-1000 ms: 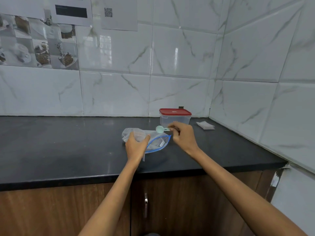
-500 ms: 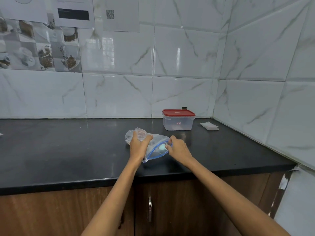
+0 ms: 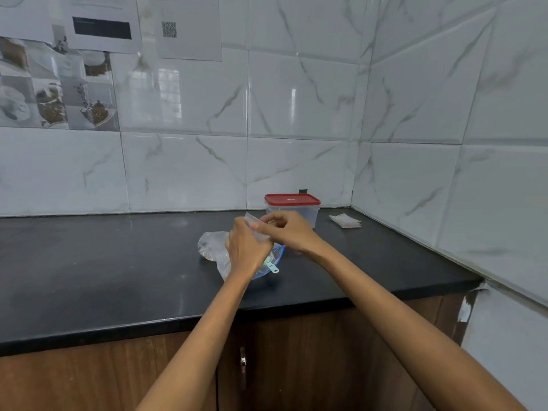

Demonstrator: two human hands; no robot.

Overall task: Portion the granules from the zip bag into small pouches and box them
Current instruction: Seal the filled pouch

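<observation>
Pouch (image 3: 257,229): I see it raised between both hands, small and clear, over the zip bag. My left hand (image 3: 246,250) curls its fingers round the lower side; my right hand (image 3: 286,229) pinches the top edge with thumb and bent fingers. Whether the pouch holds granules I cannot tell; the hands cover most of it. Under the left hand the zip bag (image 3: 212,247) lies on the counter (image 3: 118,262), its blue-edged mouth toward the right wrist, with a pale green scoop (image 3: 271,266) handle sticking out. Just behind the right hand stands a clear box (image 3: 293,210) with a red lid on. Further right of it lies a stack of pouches (image 3: 345,221), near the corner.
</observation>
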